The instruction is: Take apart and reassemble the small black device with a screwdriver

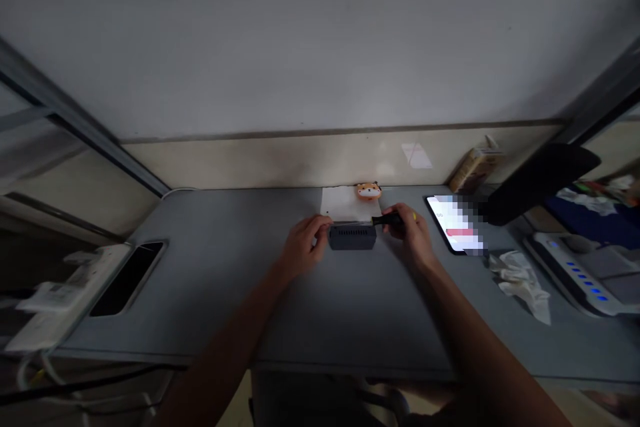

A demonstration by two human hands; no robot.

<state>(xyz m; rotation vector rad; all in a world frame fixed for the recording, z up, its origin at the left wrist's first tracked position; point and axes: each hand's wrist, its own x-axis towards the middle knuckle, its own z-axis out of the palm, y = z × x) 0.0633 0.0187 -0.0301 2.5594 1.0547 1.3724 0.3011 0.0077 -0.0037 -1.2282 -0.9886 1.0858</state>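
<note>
A dark grey box with rows of vent slots (353,238) sits at the middle of the grey desk (200,287). My left hand (303,247) grips its left end. My right hand (406,230) is shut on a black-handled screwdriver (386,219), whose thin metal shaft lies along the box's top far edge. The tip is hard to make out. Just behind the box lies a white sheet or pad (340,205), partly hidden by the box. A small orange plush animal head (369,191) rests at its far edge.
A smartphone with a pixelated lit screen (453,223) lies right of my right hand, with crumpled tissue (520,283) beyond it. On the left are a dark phone (127,278) and a white power strip (65,293). A carton (475,170) leans against the back wall.
</note>
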